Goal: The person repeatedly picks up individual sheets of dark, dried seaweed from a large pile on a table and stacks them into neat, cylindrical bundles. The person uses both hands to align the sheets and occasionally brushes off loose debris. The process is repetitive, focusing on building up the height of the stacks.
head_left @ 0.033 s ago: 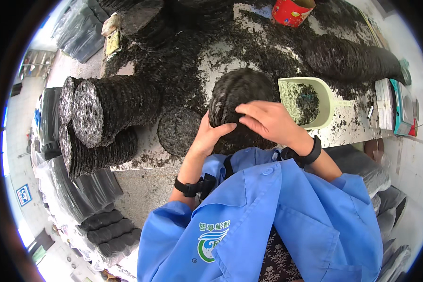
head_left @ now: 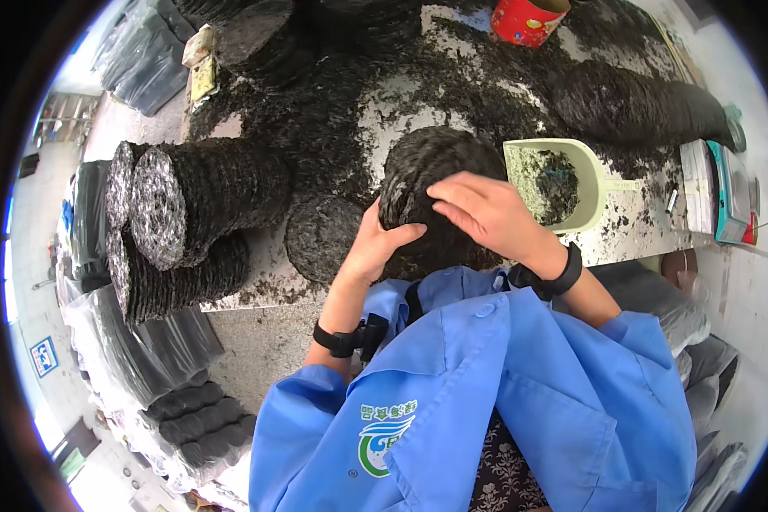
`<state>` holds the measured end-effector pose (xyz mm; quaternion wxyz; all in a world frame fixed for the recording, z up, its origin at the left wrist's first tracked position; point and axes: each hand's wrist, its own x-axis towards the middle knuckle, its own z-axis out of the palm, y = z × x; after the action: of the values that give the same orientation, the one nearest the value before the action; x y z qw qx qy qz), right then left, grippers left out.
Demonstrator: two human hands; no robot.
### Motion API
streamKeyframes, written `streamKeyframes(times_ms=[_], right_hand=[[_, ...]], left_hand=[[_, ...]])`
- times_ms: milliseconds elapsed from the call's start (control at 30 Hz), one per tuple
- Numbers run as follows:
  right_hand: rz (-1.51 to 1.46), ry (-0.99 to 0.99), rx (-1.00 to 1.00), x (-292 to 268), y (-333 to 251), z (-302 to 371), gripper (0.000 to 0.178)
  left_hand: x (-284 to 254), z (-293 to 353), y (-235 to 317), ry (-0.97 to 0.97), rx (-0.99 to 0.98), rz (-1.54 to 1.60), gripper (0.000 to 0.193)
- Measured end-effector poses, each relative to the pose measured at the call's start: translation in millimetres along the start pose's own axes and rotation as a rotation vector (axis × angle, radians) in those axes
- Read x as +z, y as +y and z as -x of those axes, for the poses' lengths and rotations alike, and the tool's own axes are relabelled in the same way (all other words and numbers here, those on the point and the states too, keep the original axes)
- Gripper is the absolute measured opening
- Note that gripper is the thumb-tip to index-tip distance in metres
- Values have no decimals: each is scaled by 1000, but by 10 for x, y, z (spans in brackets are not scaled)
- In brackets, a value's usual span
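A stack of round dried seaweed sheets (head_left: pixel 444 154), black and rough-edged, is tipped up on edge at the table's near side. My left hand (head_left: pixel 380 243) grips its lower left edge, thumb across the near face and fingers behind. Against that near face rest the bent fingertips of my right hand (head_left: pixel 486 213), drawn together in a pinch; whatever lies between them is too small or hidden to see. Left of my left hand, a round seaweed cake (head_left: pixel 322 239) lies flat on the table. Farther left, long rolls of stacked seaweed discs (head_left: pixel 222 192) lie on their sides.
Right of my hands stands a pale green dustpan (head_left: pixel 597 192) holding seaweed crumbs. Loose seaweed covers much of the white table (head_left: pixel 401 107). A red tub (head_left: pixel 527 24) and another seaweed roll (head_left: pixel 636 107) lie at the back right. Bagged dark bundles (head_left: pixel 141 346) are stacked at lower left.
My right fingertips have shifted very slightly upward on the seaweed stack. My left hand keeps the same hold.
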<state>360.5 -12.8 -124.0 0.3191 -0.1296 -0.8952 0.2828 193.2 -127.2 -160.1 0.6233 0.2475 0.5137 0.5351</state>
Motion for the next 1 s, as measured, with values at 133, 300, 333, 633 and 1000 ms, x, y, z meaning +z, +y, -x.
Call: streamKeyframes(times_ms=[133,300,333,633,1000], right_hand=[[18,-13,-73,-80,73,-230,19],[83,-110,-103,-178,243,-235,13],[115,-148,-107,-223,279,-227,12],[312,-371,-90,-673,598,-32,6],[-687,239,764,-720,1219,890,16]], left_hand=[[61,-33,144,-74,-41,-54,48],[165,-146,235,-117,-106,-150,47],[173,-191,242,-135,-120,-176,47],[501,-794,496,-336,-369,-595,35],[1033,-1382,273,-442,-481,-669,40]])
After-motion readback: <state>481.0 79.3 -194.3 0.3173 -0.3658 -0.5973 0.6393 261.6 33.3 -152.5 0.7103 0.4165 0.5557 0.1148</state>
